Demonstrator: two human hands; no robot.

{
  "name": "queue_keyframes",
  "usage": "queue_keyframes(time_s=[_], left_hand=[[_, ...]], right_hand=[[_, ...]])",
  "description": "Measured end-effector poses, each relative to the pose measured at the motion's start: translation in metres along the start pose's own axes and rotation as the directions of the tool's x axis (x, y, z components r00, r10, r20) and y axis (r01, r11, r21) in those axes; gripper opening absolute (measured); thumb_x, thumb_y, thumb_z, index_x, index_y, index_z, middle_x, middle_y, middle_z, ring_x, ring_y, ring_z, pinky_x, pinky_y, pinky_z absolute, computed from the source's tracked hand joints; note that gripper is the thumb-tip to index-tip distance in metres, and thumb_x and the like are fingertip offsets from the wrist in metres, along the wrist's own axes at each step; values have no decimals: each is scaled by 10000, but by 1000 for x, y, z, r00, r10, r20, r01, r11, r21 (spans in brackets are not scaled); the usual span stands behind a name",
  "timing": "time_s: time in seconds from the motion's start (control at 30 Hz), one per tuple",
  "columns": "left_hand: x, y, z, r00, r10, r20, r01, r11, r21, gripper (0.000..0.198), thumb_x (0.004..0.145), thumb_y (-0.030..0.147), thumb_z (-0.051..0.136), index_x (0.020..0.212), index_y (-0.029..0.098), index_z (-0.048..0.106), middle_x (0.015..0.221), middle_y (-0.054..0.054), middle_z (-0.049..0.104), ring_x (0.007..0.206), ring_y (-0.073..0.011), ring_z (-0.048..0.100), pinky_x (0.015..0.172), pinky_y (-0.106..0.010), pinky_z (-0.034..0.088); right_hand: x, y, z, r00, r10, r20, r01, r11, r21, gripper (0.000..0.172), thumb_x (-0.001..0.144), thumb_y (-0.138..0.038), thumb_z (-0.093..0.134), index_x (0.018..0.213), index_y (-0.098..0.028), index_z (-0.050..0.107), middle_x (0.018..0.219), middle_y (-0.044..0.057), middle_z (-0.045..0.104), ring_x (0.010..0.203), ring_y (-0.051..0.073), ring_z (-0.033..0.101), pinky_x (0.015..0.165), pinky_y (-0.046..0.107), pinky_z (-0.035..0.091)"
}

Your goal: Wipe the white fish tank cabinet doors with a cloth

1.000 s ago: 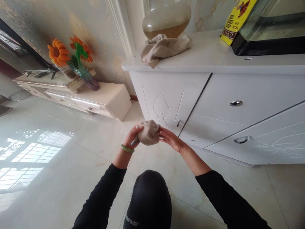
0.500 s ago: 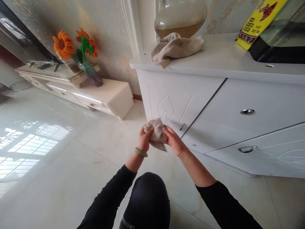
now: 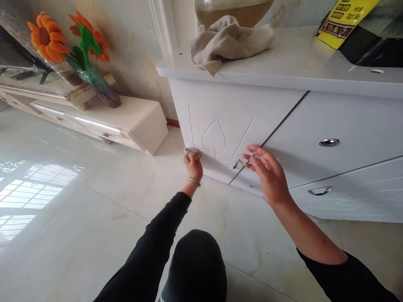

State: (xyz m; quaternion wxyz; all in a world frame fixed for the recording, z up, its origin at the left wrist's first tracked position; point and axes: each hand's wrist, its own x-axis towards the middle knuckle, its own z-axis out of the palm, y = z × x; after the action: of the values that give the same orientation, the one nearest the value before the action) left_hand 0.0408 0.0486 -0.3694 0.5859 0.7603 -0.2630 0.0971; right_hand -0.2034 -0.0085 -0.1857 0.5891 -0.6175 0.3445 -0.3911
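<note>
My left hand (image 3: 193, 166), with a green bangle on its wrist, is closed on a bunched beige cloth (image 3: 190, 151). It presses the cloth at the lower left edge of the white cabinet (image 3: 201, 96); most of the cloth is hidden by the fingers. My right hand (image 3: 269, 172) is open and holds nothing, fingers apart, near the small metal door handle (image 3: 237, 163). Whether its fingertips touch the cabinet front I cannot tell. A carved leaf pattern (image 3: 214, 138) lies on the door between the two hands.
On the cabinet top lie a second beige cloth (image 3: 231, 42), a glass jar of brownish liquid (image 3: 234, 12), and a yellow packet (image 3: 344, 23) beside a dark tank (image 3: 374, 46). A low TV stand (image 3: 138, 121) at the left bears a vase (image 3: 102, 90) of orange flowers.
Both hands held the cloth before; my right hand has let go and moved right. My left hand has carried the cloth to the cabinet's left edge. The view has shifted closer.
</note>
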Motion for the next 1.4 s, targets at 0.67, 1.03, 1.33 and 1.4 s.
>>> queue_keyframes(time_s=[0.67, 1.03, 1.33, 1.4], left_hand=[[-2, 60, 0, 773, 614, 158, -628, 776, 57, 280, 983, 151, 553, 1033, 235, 815, 1060, -148, 665, 997, -308, 621, 925, -496, 587], [-14, 117, 46, 637, 717, 285, -759, 647, 68, 240, 1075, 242, 575, 1145, 270, 803, 1237, -143, 652, 1135, -321, 611, 1087, -544, 525], [-65, 84, 34, 920, 324, 220, -345, 936, 65, 155, 1022, 147, 573, 1087, 221, 693, 1147, -125, 633, 1109, -278, 635, 1048, -457, 588], [-60, 111, 39, 928, 356, 107, -361, 932, 26, 173, 1042, 153, 559, 1116, 230, 696, 1166, -124, 637, 1131, -277, 639, 1049, -450, 583]], right_hand=[[4, -52, -34, 932, -237, -273, 299, 931, 211, 237, 1028, -506, 715, 1192, -339, 749, 1374, 16, 774, 1194, 208, 759, 985, 406, 618], [2, -60, -52, 876, -254, -411, 435, 785, 442, 138, 980, -288, 626, 1095, -300, 702, 1209, -19, 733, 970, 120, 709, 833, 296, 555], [-9, -78, -63, 886, -207, -416, 388, 821, 419, 164, 945, -332, 610, 1088, -270, 661, 1254, 26, 730, 1024, 146, 706, 861, 302, 545], [-9, -79, -60, 886, -198, -420, 390, 808, 441, 172, 927, -314, 633, 1085, -260, 674, 1229, 27, 742, 984, 137, 684, 849, 291, 533]])
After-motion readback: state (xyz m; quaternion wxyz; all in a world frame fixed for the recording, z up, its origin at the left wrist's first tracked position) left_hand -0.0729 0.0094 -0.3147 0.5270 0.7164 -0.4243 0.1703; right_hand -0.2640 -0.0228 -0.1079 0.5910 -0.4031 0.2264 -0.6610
